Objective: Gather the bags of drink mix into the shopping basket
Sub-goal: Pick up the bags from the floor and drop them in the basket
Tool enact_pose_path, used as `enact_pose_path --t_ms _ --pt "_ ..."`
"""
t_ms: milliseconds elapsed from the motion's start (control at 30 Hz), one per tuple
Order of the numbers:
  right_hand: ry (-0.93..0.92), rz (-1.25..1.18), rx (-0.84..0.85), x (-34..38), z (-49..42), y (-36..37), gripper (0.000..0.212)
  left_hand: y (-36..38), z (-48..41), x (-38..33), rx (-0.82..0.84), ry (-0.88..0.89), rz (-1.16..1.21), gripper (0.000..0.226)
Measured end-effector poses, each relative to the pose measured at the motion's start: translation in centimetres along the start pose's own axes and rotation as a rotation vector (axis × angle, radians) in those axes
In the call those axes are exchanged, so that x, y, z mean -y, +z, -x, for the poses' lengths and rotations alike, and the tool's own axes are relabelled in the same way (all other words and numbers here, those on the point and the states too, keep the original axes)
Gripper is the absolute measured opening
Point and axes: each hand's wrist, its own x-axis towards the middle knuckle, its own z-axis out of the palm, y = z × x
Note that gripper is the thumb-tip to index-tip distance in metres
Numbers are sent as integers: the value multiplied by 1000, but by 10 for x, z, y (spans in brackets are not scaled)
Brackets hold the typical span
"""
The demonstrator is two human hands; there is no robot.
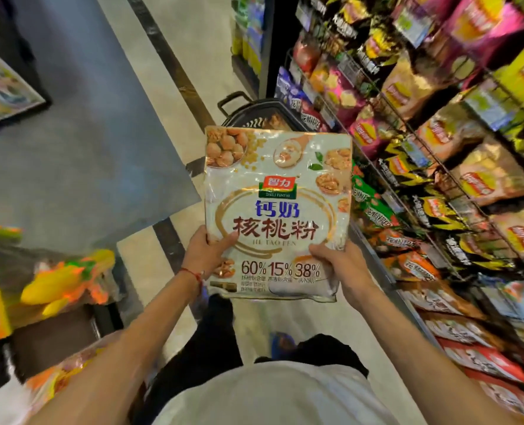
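Shopping basket [255, 112] mostly behind bag [277, 207]

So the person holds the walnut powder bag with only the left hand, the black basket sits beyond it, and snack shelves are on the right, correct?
Not quite. The head view shows both hands holding the walnut powder bag: the left hand grips its lower left edge, the right hand its lower right. The black basket and snack shelves are as you said.

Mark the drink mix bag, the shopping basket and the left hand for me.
drink mix bag [277, 210], head view, middle of its printed front.
shopping basket [251, 111], head view, dark rim above the bag.
left hand [207, 254], head view, middle of the hand.
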Motion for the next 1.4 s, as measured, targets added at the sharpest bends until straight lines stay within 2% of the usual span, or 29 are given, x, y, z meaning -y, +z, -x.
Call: enact_pose_path --t_ms 267,367,533,700,900,1000,1100,1233,1400 --pt "16 -126 -105 63 -52 85 40 -50 -118 -99 177 63 -172 32" --pt "19 -158 -163 81 -79 107 42 -52 -164 -126 192 65 -224 33" --pt "20 -206 -223 102 -133 125 41 -31 -237 -161 218 77 -355 33" --pt "73 -249 -263 130 -181 127 28 1 -290 -196 261 47 -461 42" --pt "124 -316 -266 164 -225 125 31 33 -342 -224 299 -26 -446 35" --pt "149 -277 -328 162 -244 133 35 37 -374 -231 317 -47 -475 37" --pt "196 -238 -391 155 -263 151 45 35 -413 -236 352 -78 -518 50" --pt "236 -226 -476 144 -275 181 34 34 -463 -243 470 -99 -657 55" --pt "297 -287 -559 122 -295 230 34 25 -510 -253 554 -146 -805 56"
